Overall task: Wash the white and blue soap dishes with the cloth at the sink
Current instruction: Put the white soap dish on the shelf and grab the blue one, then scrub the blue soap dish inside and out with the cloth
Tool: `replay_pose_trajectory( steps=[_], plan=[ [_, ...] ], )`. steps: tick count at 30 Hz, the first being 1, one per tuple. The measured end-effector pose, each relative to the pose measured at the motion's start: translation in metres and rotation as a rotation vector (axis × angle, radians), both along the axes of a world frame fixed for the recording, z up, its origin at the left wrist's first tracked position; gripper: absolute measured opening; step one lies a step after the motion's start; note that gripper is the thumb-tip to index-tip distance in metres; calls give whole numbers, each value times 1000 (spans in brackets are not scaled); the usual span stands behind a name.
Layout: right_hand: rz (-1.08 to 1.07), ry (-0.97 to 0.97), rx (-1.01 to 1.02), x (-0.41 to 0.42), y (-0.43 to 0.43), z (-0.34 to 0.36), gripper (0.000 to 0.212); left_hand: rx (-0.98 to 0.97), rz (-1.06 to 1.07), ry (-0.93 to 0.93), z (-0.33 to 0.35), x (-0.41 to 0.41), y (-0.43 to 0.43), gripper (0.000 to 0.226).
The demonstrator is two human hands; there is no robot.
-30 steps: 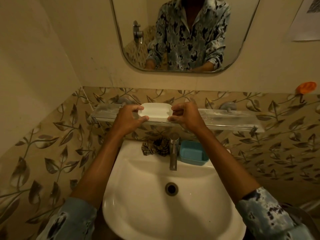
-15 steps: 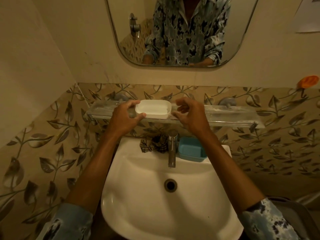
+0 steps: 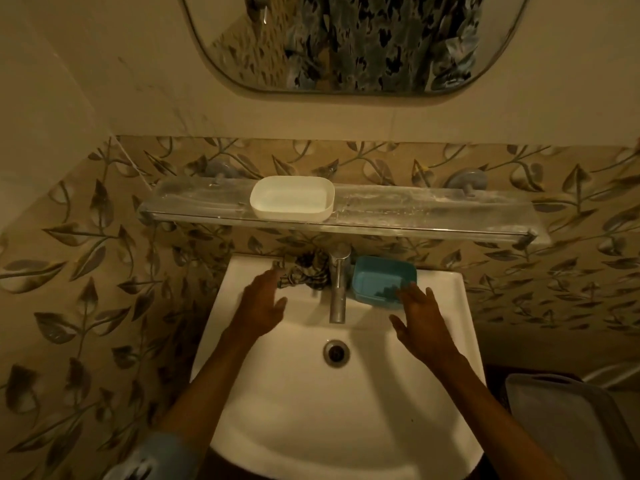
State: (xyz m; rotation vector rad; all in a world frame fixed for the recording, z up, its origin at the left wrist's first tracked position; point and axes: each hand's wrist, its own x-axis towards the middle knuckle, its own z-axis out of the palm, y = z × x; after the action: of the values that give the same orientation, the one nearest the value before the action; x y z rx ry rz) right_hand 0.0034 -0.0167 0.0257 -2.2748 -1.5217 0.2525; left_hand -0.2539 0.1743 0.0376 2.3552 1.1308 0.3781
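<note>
The white soap dish (image 3: 292, 198) stands alone on the glass shelf (image 3: 415, 213) above the sink (image 3: 311, 410). The blue soap dish (image 3: 375, 280) sits on the sink's back ledge, right of the tap (image 3: 337, 289). A dark patterned cloth (image 3: 308, 270) lies bunched on the ledge left of the tap. My left hand (image 3: 261, 301) hovers over the basin with fingers spread, its fingertips just short of the cloth. My right hand (image 3: 420, 318) is open too, with its fingertips at the blue dish's front right edge.
A mirror (image 3: 346, 46) hangs on the wall above the shelf. The drain (image 3: 336, 353) lies in the middle of the basin. A grey lidded bin (image 3: 568, 427) stands at the lower right beside the sink. Leaf-patterned tiles cover the walls.
Both hands have let go of the white dish on the shelf and dropped to the sink ledge, left toward the cloth, right toward the blue dish. The view tilted downward.
</note>
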Motion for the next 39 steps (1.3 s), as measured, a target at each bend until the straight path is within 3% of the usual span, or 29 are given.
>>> replay_pose_trajectory(
  steps=[6, 10, 14, 18, 20, 22, 26, 28, 30, 35, 37, 39],
  plan=[
    [14, -149, -131, 2, 13, -5, 42, 85, -160, 150, -25, 69, 34, 78],
    [-92, -120, -73, 0, 7, 0, 34, 139, -87, 146, -43, 76, 50, 72],
    [-194, 135, 115, -2, -17, 15, 13, 183, -23, 185, -52, 73, 41, 55],
    [-267, 552, 232, -4, -46, 37, 17, 202, 87, 181, -46, 68, 24, 41],
    [-292, 800, 238, -8, -57, 51, 14, 123, 161, 85, -35, 63, 13, 43],
    [-294, 983, 256, -14, -68, 64, 16, 4, 297, -164, -18, 57, -4, 44],
    [-261, 1093, 258, -25, -84, 75, 24, -223, 484, -659, 26, 40, -51, 21],
    [-234, 1118, 247, -31, -86, 75, 25, -240, 456, -785, 49, 36, -74, 16],
    [-205, 1121, 243, -39, -87, 75, 25, -232, 375, -786, 71, 44, -96, 17],
    [-94, 1126, 281, -62, -84, 88, 25, -270, -9, -633, 92, 89, -135, 55],
    [-111, 1113, 324, -67, -84, 92, 25, -200, -97, -537, 78, 99, -147, 51],
    [-181, 1124, 357, -68, -86, 93, 28, -202, -56, -471, 64, 103, -162, 46]
  ],
)
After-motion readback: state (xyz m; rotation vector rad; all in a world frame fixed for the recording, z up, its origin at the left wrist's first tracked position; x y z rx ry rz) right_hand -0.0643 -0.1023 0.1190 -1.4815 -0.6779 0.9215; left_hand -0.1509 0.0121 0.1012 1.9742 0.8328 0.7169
